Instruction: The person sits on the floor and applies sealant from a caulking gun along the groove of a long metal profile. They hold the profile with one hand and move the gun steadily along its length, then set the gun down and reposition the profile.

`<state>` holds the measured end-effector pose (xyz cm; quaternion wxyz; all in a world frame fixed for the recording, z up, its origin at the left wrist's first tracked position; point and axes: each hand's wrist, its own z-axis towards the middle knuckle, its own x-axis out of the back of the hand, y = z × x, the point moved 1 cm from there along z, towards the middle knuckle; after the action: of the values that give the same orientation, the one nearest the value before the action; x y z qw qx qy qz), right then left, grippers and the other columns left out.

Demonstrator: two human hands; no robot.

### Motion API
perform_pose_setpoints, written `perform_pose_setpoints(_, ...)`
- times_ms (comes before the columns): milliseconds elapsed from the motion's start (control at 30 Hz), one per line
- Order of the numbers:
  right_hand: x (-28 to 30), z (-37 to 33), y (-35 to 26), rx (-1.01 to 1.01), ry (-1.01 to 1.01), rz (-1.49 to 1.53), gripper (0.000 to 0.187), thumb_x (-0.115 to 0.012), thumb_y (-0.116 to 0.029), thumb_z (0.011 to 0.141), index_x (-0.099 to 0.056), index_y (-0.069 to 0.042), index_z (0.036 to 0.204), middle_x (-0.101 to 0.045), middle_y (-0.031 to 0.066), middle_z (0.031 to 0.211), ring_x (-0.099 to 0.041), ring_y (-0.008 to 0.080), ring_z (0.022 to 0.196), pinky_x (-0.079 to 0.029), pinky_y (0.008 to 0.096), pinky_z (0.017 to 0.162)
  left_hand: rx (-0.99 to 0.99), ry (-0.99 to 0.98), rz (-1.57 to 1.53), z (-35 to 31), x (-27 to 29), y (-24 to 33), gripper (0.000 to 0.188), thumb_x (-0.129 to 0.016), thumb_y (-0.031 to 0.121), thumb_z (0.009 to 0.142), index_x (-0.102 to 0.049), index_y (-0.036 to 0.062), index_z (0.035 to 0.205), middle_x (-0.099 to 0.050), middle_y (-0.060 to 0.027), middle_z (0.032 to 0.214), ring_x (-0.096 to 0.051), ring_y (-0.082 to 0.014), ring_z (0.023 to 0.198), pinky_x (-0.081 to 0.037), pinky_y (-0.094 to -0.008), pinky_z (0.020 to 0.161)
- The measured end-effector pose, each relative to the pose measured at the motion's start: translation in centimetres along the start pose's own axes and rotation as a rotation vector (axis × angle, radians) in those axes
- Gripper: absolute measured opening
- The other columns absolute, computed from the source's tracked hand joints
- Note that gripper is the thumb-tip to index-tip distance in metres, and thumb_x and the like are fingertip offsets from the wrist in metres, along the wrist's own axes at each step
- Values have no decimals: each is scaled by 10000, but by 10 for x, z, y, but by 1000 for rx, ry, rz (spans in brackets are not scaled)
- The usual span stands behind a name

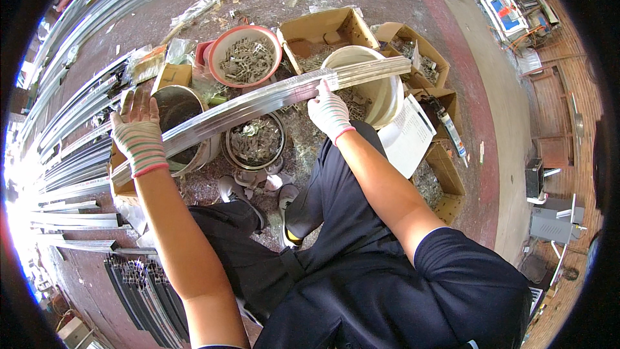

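A bundle of long, slim metal profiles [252, 106] lies slantwise across the containers, rising from lower left to upper right. My left hand [139, 136], in a striped white glove with bare fingertips, is at the bundle's left end, its fingers stretched out and apart. My right hand [329, 113], gloved alike, grips the bundle right of its middle, with one finger up against the strips. Under the bundle stand a dark-lined bucket [205, 148] near my left hand and a cream bucket [389, 103] just right of my right hand.
A red-rimmed basin [212, 58] and a round tin [227, 150] hold small metal pieces. Cardboard boxes [329, 22] stand behind and right. A paper sheet [407, 136] and a sealant tube [453, 134] lie at right. Long metal profiles [71, 148] fill the left floor.
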<state>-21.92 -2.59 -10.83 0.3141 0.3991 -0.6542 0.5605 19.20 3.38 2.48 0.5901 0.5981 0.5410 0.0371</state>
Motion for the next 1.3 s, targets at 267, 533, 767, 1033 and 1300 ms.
perform_pose_setpoints(267, -5, 3, 5, 0, -20, 10, 824, -558, -326, 881, -304, 34, 1577, -704, 314, 1012, -702, 425, 945, -535, 510, 889, 10, -11, 10, 1, 1, 1, 692, -256, 564, 1095, -606, -9, 1262, -650, -231, 1329, -633, -355, 1219, -537, -515, 998)
perform_pose_setpoints(533, -4, 5, 8, -14, 8, 25, 843, -560, -320, 884, -260, 30, 1590, -711, 308, 966, -705, 435, 913, -534, 517, 877, 6, 21, 4, -2, -3, 0, 696, -260, 565, 1097, -613, -14, 1251, -651, -229, 1328, -627, -352, 1234, -520, -516, 1022)
perform_pose_setpoints(767, -1, 8, 10, -46, -16, 33, 835, -552, -306, 888, -251, 40, 1586, -712, 306, 944, -707, 432, 894, -536, 522, 854, -4, 19, 33, -3, -2, 2, 694, -256, 556, 1102, -615, -19, 1249, -645, -236, 1342, -619, -358, 1255, -517, -516, 1029)
perform_pose_setpoints(1033, -7, 13, 18, -23, 102, 98, 853, -553, -311, 896, -211, 39, 1594, -707, 322, 1014, -704, 449, 931, -537, 523, 882, -3, 15, 14, -10, -7, 2, 695, -254, 550, 1103, -610, -26, 1263, -638, -239, 1354, -617, -363, 1258, -526, -516, 1017)
perform_pose_setpoints(1300, 8, 9, 7, 55, 254, 355, 576, -548, -244, 934, -466, -51, 1470, -680, 276, 1218, -685, 435, 1058, -526, 497, 956, -21, -56, -82, 22, 17, -2, 639, -298, 501, 1111, -578, -45, 1288, -580, -283, 1409, -546, -429, 1347, -478, -590, 1079)
